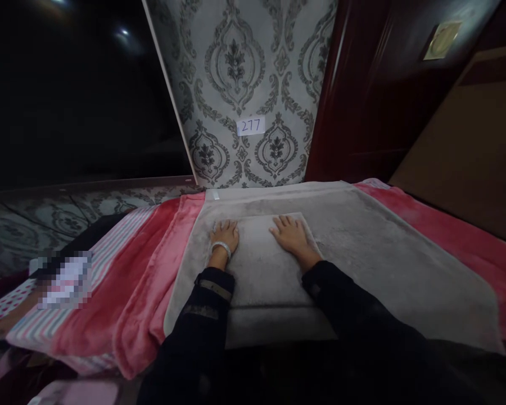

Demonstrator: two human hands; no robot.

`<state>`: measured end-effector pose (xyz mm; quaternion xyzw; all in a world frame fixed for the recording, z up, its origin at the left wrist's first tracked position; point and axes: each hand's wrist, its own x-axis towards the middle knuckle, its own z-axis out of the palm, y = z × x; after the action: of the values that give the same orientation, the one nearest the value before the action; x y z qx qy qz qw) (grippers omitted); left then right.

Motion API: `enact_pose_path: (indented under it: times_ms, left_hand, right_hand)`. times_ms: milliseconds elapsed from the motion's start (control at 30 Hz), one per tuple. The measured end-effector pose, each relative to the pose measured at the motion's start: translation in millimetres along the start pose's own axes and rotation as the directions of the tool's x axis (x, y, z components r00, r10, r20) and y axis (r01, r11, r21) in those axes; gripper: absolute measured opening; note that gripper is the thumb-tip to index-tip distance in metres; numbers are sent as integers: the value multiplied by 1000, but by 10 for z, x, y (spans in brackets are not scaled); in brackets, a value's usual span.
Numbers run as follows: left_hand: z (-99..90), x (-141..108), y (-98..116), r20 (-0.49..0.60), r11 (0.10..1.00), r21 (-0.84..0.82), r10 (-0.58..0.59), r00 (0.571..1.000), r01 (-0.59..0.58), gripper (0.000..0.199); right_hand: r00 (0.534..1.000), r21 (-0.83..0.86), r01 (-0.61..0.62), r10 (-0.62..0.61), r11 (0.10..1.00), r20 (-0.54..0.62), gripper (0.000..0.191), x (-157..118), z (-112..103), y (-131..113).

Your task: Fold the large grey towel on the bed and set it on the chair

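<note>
A flat rectangular piece of grey plush cloth (259,270) lies on a larger grey plush blanket (375,264). I cannot tell whether the two are joined. My left hand (225,236), with a bracelet at the wrist, rests palm down at the cloth's upper left edge, fingers spread. Near its upper right corner, my right hand (292,235) presses flat with fingers apart. Neither hand grips anything. A dark line crosses the cloth close to its near edge, and my dark sleeves cover parts of the blanket.
Pink and red plush blankets (147,270) and striped fabric (122,230) lie to the left, more red blanket (438,230) to the right. Behind stand a patterned wall with a paper label "277" (251,125), a large dark screen (80,95) and a brown box-like panel (476,129).
</note>
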<state>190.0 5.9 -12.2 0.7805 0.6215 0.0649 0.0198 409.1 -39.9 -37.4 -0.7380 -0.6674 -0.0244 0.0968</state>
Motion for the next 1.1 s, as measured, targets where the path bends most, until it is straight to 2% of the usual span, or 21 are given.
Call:
enact_pose_path:
  times_ms: [67,167,233,300,367,467,600,700,800,967,1100]
  left_hand:
    - [0,-7,-6,5,1000,1,6,1000,-6,56]
    - [-6,-2,-16,23,1000,0,16,1000,-16,58]
    - [-33,11,-19,44,1000,-2,27,999,-27,59]
    - [-85,5,-11,78,999,-3,32,996,-31,60]
    - [-146,-62,11,99,1000,12,26,995,-27,62]
    - [-191,-328,67,74,993,65,92,993,-97,64]
    - [-75,-829,118,50,967,105,226,973,-230,61]
    - [50,-1047,107,61,967,123,220,974,-226,60]
    - [102,-1078,89,58,968,132,207,977,-214,60]
    - [93,-1047,87,48,970,118,210,977,-214,60]
    - [117,-1055,79,21,970,113,216,976,-217,59]
  right_hand:
    - [998,-10,-55,55,998,2,60,-90,0,248]
    - [984,14,-159,157,987,80,62,-254,-52,519]
    - [969,28,-209,203,978,138,61,-344,-144,614]
    - [965,16,-225,220,974,139,61,-410,-262,609]
    - [978,4,-195,194,981,73,61,-472,-356,476]
    - [999,17,-34,35,999,-23,61,-615,-357,63]
    - [980,60,201,-201,978,-4,59,-870,-161,-496]
    - [972,66,232,-234,970,12,59,-985,-70,-576]
    - [983,55,180,-181,982,15,64,-1042,-65,-330]
    - [999,18,-15,14,1000,43,66,-1231,-54,297]
    - [990,3,-72,71,997,119,65,-1321,-105,607]
